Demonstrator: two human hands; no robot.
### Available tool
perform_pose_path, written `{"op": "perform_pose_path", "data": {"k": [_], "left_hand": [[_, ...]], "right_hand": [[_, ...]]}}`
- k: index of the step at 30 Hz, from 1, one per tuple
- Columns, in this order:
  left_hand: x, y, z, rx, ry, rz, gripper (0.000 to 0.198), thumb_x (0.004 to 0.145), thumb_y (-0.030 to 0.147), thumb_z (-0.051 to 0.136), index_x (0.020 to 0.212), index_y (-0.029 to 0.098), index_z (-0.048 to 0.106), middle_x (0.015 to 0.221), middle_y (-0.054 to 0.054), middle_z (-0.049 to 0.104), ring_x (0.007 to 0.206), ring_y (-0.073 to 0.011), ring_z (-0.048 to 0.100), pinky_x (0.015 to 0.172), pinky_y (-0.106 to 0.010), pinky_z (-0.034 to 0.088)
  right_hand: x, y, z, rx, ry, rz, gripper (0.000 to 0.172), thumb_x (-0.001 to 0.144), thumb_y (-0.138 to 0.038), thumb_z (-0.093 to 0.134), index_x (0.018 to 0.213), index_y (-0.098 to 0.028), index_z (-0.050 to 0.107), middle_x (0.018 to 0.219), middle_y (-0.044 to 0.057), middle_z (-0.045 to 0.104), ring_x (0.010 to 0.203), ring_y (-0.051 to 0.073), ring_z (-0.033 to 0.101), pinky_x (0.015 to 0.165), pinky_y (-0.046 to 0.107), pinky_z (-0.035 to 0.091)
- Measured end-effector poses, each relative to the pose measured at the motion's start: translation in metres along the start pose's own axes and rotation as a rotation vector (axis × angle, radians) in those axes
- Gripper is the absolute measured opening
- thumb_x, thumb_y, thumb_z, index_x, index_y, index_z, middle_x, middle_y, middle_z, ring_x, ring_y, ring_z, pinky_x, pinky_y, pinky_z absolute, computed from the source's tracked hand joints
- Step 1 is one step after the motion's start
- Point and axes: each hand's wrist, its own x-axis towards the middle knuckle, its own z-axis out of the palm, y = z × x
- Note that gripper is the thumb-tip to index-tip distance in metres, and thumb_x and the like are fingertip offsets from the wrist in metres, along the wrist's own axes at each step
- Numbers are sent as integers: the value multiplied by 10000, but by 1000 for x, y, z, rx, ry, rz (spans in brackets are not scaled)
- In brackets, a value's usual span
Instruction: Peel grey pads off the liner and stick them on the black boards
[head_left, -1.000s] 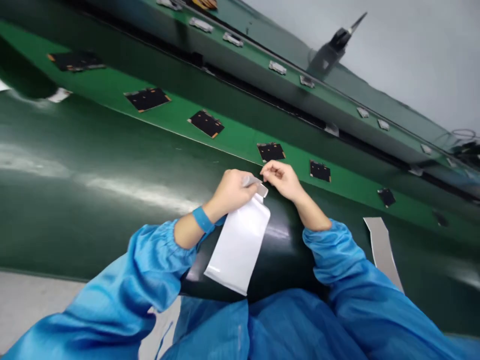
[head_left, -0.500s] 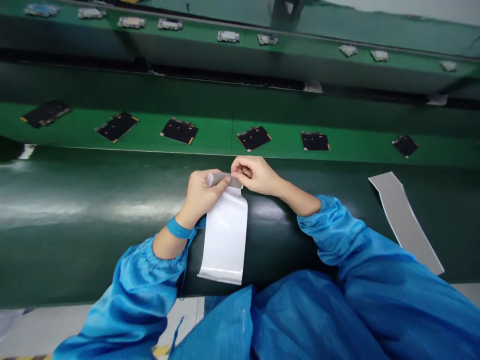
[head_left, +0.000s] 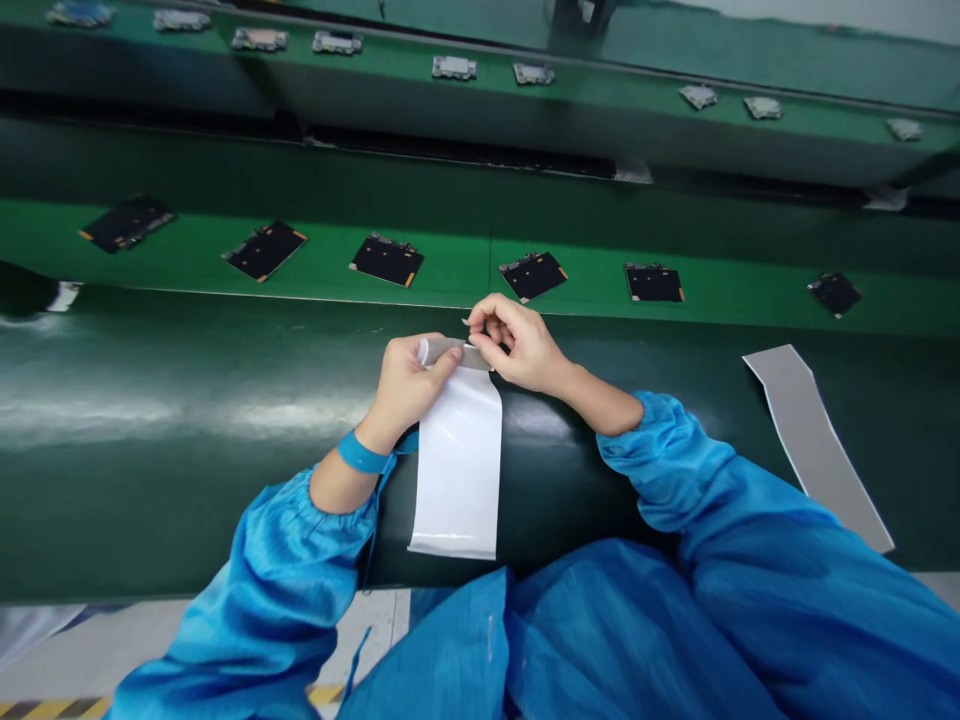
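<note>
My left hand (head_left: 412, 388) is closed around the rolled upper end of a sheet of adhesive strip (head_left: 459, 470), thumb pressed on its grey side. The strip's glossy white face hangs toward me, its lower end lying on the dark green surface with a slightly curled edge. At the roll's right end, my right hand (head_left: 521, 345) has its fingers curled, thumb and index close together. A tiny pale bit shows at the index fingertip; I cannot tell whether it is a nail or a small piece.
A second grey strip (head_left: 817, 440) lies on the dark green surface (head_left: 187, 480) to the right. Beyond, several black circuit boards (head_left: 386, 260) rest on a bright green conveyor belt (head_left: 457, 265). Several pale boards (head_left: 454, 68) sit on a higher belt at the back.
My right hand has lifted slightly up and away from the strip's upper edge. The black boards have shifted to the right along the belt. My left hand keeps its hold.
</note>
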Motion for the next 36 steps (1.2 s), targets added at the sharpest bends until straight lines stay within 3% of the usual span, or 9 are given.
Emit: {"op": "perform_pose_path", "data": {"k": [5, 15, 19, 23, 28, 36], "left_hand": [[0, -1, 2, 13, -11, -5, 323, 796, 462, 734, 680, 163, 691, 608, -4, 586, 576, -130, 473, 538, -255, 352], [-1, 0, 1, -29, -30, -27, 333, 799, 473, 745, 695, 159, 708, 638, -14, 622, 606, -141, 501, 567, -264, 380], [-1, -5, 2, -69, 1, -51, 320, 800, 472, 748, 738, 159, 728, 671, -13, 650, 626, -145, 521, 589, -264, 398], [-7, -8, 6, -49, -27, -51, 295, 843, 431, 679, 709, 169, 693, 654, -2, 631, 636, -140, 516, 608, -260, 387], [-7, -12, 5, 96, -76, 23, 262, 913, 365, 648, 736, 175, 683, 659, 11, 616, 667, -140, 537, 644, -262, 379], [-17, -7, 11, 283, -184, 203, 234, 954, 313, 619, 758, 197, 675, 739, -8, 693, 723, -164, 618, 713, -284, 417]], "right_hand": [[-2, -2, 6, 13, -44, 15, 241, 921, -86, 570, 1122, -212, 530, 951, -8, 684, 628, 89, 430, 636, 258, 414], [-5, 0, 8, -122, -48, -47, 178, 976, -78, 512, 1082, -221, 511, 973, 25, 669, 785, 140, 581, 772, 295, 494], [-7, 0, 11, -103, 12, -98, 113, 1045, -144, 516, 1127, -218, 540, 992, 35, 684, 740, 133, 588, 713, 287, 492], [-12, -3, 9, -29, 150, 104, 124, 1029, -201, 618, 1147, -227, 590, 896, 5, 673, 619, 116, 569, 567, 253, 448], [-13, 15, 9, 125, 299, 272, 280, 952, -386, 772, 1108, -243, 589, 950, 35, 694, 760, 171, 684, 643, 301, 545], [-16, 13, 8, 109, 369, 329, 370, 902, -447, 806, 1097, -252, 559, 975, 66, 703, 777, 200, 673, 659, 353, 532]]}}
